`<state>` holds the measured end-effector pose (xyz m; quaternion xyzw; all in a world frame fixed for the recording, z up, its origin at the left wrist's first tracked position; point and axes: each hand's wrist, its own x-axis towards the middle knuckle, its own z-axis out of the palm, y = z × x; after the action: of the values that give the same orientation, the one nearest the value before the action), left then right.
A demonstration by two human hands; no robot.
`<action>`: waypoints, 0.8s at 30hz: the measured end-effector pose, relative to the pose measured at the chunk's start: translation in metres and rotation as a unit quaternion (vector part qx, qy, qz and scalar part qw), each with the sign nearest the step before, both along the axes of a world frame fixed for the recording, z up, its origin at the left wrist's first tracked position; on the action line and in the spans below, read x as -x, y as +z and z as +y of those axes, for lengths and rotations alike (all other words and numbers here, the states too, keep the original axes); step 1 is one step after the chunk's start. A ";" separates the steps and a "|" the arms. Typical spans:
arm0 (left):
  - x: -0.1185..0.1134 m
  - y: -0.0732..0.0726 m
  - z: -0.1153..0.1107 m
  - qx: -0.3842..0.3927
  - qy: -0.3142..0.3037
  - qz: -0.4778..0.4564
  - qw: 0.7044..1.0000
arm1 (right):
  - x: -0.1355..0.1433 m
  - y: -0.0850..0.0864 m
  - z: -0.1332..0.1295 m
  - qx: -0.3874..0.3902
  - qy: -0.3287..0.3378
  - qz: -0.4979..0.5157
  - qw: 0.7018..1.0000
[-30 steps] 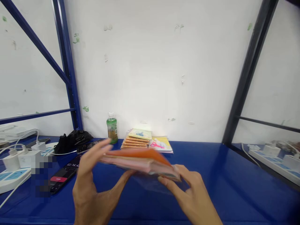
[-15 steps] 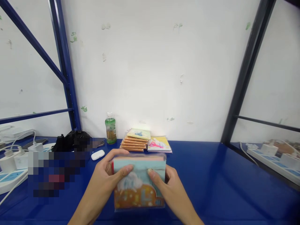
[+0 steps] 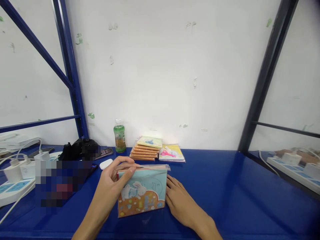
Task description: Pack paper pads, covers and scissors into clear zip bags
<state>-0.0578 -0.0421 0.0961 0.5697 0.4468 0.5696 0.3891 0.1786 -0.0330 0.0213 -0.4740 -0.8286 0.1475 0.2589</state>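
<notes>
My left hand (image 3: pixel 113 181) grips a booklet in a clear plastic bag (image 3: pixel 140 196) by its upper left corner, thumb in front and fingers behind. The booklet stands upright, slightly tilted, its light blue and orange-brown cover with a white rabbit facing me. At its right edge is my right hand (image 3: pixel 178 203), back of the hand up and fingers stretched out. Its fingertips are at or just behind the bag's edge; whether they press on it I cannot tell. The bag's loose clear flap shows along the top.
Behind stand a stack of orange-edged packets (image 3: pixel 145 154), a yellow-and-white packet with pink scissors (image 3: pixel 172 154) and a green-labelled bottle (image 3: pixel 120 136). Left are a white earbud case (image 3: pixel 106 163), a phone (image 3: pixel 104 153), a black bag (image 3: pixel 77 148) and a power strip (image 3: pixel 18 186). Blue posts flank the table.
My right hand has let go of the booklet's front and moved to its right edge, turning back up. The booklet has shifted slightly left and tilted, still in my left hand.
</notes>
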 end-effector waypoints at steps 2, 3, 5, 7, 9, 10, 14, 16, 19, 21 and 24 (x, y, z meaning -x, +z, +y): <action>-0.002 0.001 -0.002 -0.001 0.004 -0.002 1.000 | -0.001 -0.002 0.000 0.007 -0.029 0.009 1.000; -0.003 0.002 -0.004 -0.001 0.007 -0.008 1.000 | -0.002 -0.001 0.000 0.011 -0.044 0.023 0.999; -0.004 0.003 -0.006 0.002 0.011 -0.018 1.000 | -0.006 0.000 0.002 0.012 -0.068 0.043 0.997; -0.005 0.003 -0.007 0.010 0.004 -0.011 1.000 | -0.012 0.002 0.007 0.007 -0.079 0.069 0.994; -0.005 0.003 -0.007 0.019 -0.003 0.001 1.000 | -0.020 0.005 0.012 -0.003 -0.090 0.104 0.990; -0.005 0.002 -0.006 0.021 -0.003 0.002 1.000 | -0.024 0.007 0.015 -0.009 -0.096 0.124 0.988; -0.006 -0.001 -0.005 0.019 0.011 -0.019 1.000 | -0.044 0.024 0.009 -0.042 -0.133 0.241 0.960; -0.009 -0.005 -0.005 0.012 0.007 -0.021 1.000 | -0.051 0.037 -0.006 -0.075 -0.148 0.338 0.926; -0.013 -0.012 -0.003 -0.008 -0.008 -0.007 1.000 | -0.054 0.057 -0.033 -0.121 -0.133 0.415 0.892; -0.017 -0.016 -0.002 -0.020 -0.020 0.009 1.000 | -0.050 0.065 -0.048 -0.144 -0.105 0.389 0.904; -0.022 -0.018 -0.003 -0.028 -0.031 0.024 0.999 | -0.039 0.069 -0.057 -0.195 -0.062 0.282 0.937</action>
<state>-0.0357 -0.0456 0.0783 0.6079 0.4218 0.5554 0.3796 0.2174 -0.0902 0.0899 -0.4041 -0.7030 0.0944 0.5776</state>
